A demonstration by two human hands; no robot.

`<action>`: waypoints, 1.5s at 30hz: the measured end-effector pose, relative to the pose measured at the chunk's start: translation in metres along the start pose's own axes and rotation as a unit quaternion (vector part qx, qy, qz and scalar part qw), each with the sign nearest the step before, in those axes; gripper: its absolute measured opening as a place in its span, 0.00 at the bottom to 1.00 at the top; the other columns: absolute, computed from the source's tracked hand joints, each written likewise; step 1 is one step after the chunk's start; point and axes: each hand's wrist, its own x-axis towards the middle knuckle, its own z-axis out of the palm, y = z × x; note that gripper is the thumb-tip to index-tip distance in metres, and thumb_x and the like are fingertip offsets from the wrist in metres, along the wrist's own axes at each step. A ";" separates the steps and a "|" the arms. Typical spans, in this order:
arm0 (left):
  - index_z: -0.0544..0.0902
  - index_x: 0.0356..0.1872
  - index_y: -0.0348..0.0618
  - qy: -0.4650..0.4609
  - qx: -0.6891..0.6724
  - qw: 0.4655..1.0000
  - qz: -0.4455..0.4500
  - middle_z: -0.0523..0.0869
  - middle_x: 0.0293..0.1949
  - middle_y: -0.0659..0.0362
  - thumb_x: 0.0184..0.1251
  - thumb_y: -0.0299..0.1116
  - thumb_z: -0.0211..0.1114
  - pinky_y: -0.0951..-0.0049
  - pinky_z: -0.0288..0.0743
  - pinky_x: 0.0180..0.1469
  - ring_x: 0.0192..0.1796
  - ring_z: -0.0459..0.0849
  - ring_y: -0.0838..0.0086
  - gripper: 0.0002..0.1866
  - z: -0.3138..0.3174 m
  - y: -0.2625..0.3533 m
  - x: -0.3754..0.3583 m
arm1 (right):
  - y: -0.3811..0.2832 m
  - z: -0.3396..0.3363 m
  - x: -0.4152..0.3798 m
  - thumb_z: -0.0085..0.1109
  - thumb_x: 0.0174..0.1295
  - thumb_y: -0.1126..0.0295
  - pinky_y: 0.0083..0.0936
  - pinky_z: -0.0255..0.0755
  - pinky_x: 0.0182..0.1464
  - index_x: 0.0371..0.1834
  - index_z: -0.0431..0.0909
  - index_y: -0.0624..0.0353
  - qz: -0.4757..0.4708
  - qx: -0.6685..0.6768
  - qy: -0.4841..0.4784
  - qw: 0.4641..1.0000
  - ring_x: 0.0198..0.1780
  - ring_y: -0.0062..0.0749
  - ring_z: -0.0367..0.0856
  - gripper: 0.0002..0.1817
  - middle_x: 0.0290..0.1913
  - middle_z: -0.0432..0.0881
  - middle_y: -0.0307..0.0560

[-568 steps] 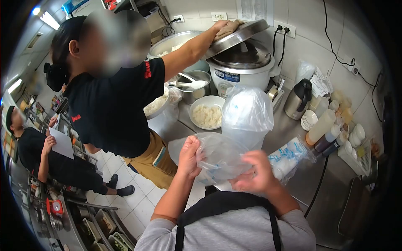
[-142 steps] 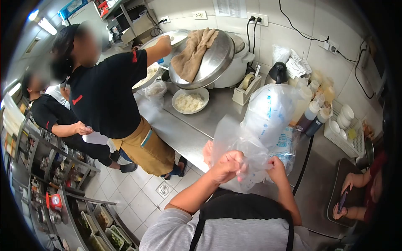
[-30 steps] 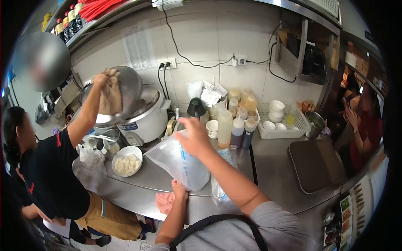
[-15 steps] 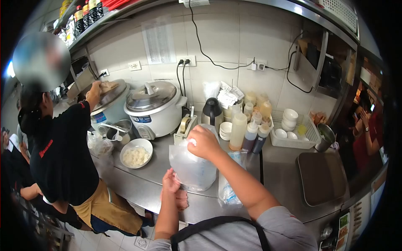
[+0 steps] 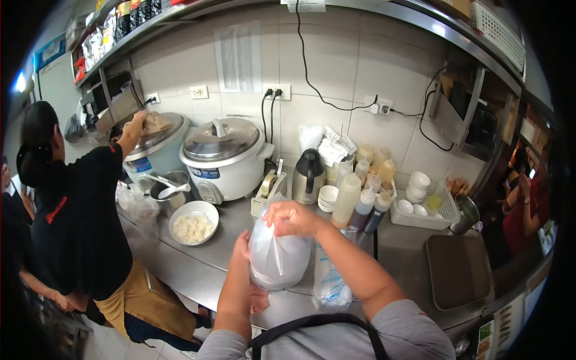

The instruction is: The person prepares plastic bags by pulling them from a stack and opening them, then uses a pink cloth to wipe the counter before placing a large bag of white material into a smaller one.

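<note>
A translucent white plastic bag (image 5: 279, 261), rounded and bulging, stands upright over the steel counter in front of me. My right hand (image 5: 292, 219) is closed on its gathered top, pinching the plastic into folds. Against the bag's left side is my left hand (image 5: 242, 245), its thumb pointing up and its other fingers partly hidden by the plastic. The bag's contents cannot be made out. Just to its right lies a clear plastic packet with blue print (image 5: 332, 282). A white bowl of rice (image 5: 194, 222) sits to the left.
Two rice cookers (image 5: 223, 153) stand along the wall, beside a tape dispenser (image 5: 268, 191) and a thermos jug (image 5: 308, 177). Several sauce bottles (image 5: 348, 201), a basket of bowls (image 5: 423, 219) and a brown tray (image 5: 458, 272) are rightward. A co-worker (image 5: 78, 210) reaches over the far-left cooker.
The bag has become rounder, its top now gathered under my right hand. My left hand has moved up along its side. The view has shifted slightly.
</note>
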 end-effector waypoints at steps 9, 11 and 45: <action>0.69 0.35 0.34 0.227 0.088 0.943 0.226 0.73 0.31 0.57 0.60 0.41 0.53 0.75 0.71 0.32 0.29 0.73 0.75 0.17 -0.003 -0.058 -0.039 | 0.007 -0.018 -0.007 0.59 0.47 0.69 0.25 0.62 0.49 0.19 0.72 0.60 0.022 -0.193 0.089 0.977 0.47 0.33 0.69 0.08 0.45 0.70 0.48; 0.68 0.34 0.35 0.252 0.148 0.920 0.262 0.74 0.30 0.59 0.59 0.38 0.54 0.78 0.70 0.31 0.29 0.72 0.78 0.14 0.005 -0.083 -0.049 | -0.002 -0.019 -0.012 0.56 0.46 0.72 0.25 0.63 0.49 0.29 0.72 0.60 0.060 -0.304 0.136 0.941 0.47 0.36 0.69 0.07 0.46 0.69 0.49; 0.71 0.31 0.36 0.208 0.126 0.950 0.194 0.74 0.28 0.57 0.59 0.40 0.52 0.74 0.69 0.32 0.30 0.72 0.76 0.14 -0.038 -0.064 -0.007 | -0.005 0.025 -0.004 0.58 0.33 0.71 0.32 0.62 0.38 0.06 0.60 0.53 -0.197 -0.415 0.233 0.857 0.28 0.37 0.72 0.14 0.13 0.65 0.39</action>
